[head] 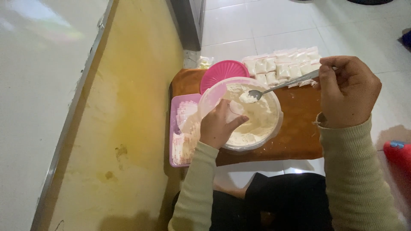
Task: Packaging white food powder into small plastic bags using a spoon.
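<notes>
Your right hand (349,92) grips a spoon (282,85) of white powder; your left hand (218,126), at eight o'clock, pinches a small clear bag (234,108) over the tub (252,115).

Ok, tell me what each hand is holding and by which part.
Right hand: metal spoon, gripped at its handle end. Left hand: a small clear bag, pinched at its edge.

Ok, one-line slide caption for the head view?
Right hand spoons white powder from tub; left hand holds small bag.
</notes>
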